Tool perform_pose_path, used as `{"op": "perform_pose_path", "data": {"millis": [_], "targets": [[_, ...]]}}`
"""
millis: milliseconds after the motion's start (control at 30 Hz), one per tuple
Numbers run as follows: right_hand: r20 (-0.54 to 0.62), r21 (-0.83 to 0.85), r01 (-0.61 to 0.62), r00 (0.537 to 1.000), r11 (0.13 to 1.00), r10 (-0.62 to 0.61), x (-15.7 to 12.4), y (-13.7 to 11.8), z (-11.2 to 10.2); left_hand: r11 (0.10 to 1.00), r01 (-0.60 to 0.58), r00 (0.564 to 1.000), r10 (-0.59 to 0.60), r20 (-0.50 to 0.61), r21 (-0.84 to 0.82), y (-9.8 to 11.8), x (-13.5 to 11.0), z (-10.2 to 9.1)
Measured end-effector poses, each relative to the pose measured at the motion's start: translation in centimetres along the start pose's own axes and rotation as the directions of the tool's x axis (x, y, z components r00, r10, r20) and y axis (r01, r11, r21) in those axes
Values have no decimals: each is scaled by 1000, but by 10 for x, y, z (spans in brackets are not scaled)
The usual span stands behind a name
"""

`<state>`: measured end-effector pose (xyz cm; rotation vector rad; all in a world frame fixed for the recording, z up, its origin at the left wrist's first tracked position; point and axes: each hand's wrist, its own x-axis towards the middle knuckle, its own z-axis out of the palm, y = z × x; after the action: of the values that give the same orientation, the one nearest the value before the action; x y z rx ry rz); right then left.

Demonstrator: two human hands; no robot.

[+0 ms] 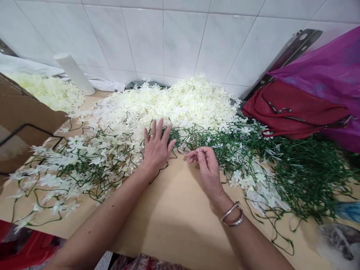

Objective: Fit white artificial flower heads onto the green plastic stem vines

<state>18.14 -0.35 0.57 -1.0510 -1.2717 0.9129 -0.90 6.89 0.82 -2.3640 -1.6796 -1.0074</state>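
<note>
My left hand [158,148] lies palm down with its fingers spread, at the front edge of a heap of white artificial flowers [180,99]. Nothing shows in its grip. Just right of it, my right hand [207,167] is raised over the table, thumb and fingertips pinched together on a small white piece [198,150]. What that piece is exactly is too small to tell. Green artificial stems [236,144] lie tangled behind the right hand. To the left spread white flowers joined to green stems [81,157].
A dense pile of green stems [306,172] covers the right side of the wooden table [165,217]. Behind it sits a red bag [295,108] by a purple plastic bag [323,71]. On the left stand a cardboard box [28,108] and a white roll [74,73]. A tiled wall [182,41] closes the back.
</note>
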Motion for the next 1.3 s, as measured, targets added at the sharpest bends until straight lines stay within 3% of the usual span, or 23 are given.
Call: {"op": "perform_pose_path", "data": {"millis": [133, 267, 367, 467, 633, 733, 833, 900, 1033, 1133, 1200, 1300], "targets": [[-17, -23, 10, 1000, 1000, -10, 1, -4, 0, 997, 0, 996, -6, 84, 76, 3, -5, 7], [-12, -12, 11, 1000, 1000, -12, 1, -5, 1, 1000, 0, 999, 0, -49, 2, 12, 4, -11], [-18, -23, 33, 999, 999, -34, 1, -1, -1, 996, -82, 984, 77, -159, -26, 24, 23, -20], [-41, -130, 74, 996, 989, -80, 3, 3, -3, 993, -109, 982, 101, -161, -41, 32, 45, -9], [-41, -207, 146, 987, 967, -158, 7, 8, -5, 1000, 5, 995, -8, -95, -28, 29, 61, 22], [-32, -198, 131, 990, 971, -140, 6, 10, -4, 996, -12, 982, -4, -187, -85, 24, 56, 26], [-26, -119, 63, 997, 991, -66, 5, 0, -2, 978, -41, 954, -22, -298, -204, 24, 51, 15], [-35, -48, 38, 999, 998, -39, 10, -18, 0, 945, -49, 950, -57, -308, -324, 30, 52, 2], [-128, 26, 156, 980, 987, -152, 47, -69, 6, 836, 78, 963, -204, -175, -543, 49, 69, -28], [-298, -19, 285, 913, 958, -278, 86, -97, 11, 767, 144, 976, -215, -39, -625, 60, 86, -46], [-363, 25, 326, 884, 945, -295, 107, -103, 12, 738, 183, 973, -231, 12, -649, 62, 95, -55], [-337, 85, 301, 906, 950, -257, 123, -98, 14, 693, 234, 963, -261, 65, -682, 58, 101, -64]]}}
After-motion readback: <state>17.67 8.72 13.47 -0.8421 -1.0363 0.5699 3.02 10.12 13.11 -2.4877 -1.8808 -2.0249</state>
